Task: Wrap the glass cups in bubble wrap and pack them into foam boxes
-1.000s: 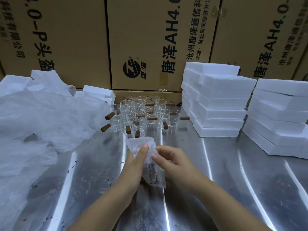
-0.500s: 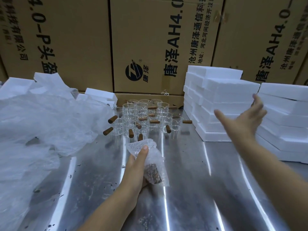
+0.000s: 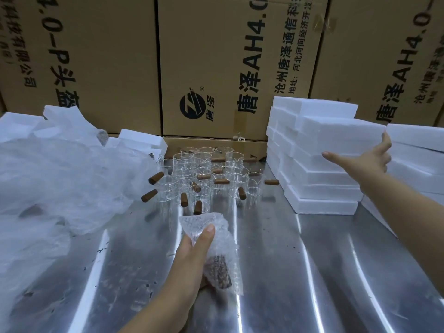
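My left hand (image 3: 189, 258) grips a glass cup wrapped in bubble wrap (image 3: 217, 239) just above the steel table; the cup's brown handle shows through the wrap at its lower end. My right hand (image 3: 362, 162) is stretched far right, fingers and thumb spread against the right end of a white foam box (image 3: 341, 138) on top of the near foam stack (image 3: 324, 188). Several bare glass cups with brown wooden handles (image 3: 204, 174) stand clustered at the table's back centre.
A heap of clear plastic and bubble wrap (image 3: 60, 179) covers the left side. A second foam stack (image 3: 415, 150) stands at the far right. Cardboard cartons (image 3: 216, 56) wall off the back. The steel table (image 3: 300, 272) is bare metal in front.
My right hand left the wrapped cup and reached right to the foam stack, now touching the top box. The left hand keeps holding the wrapped cup in place.
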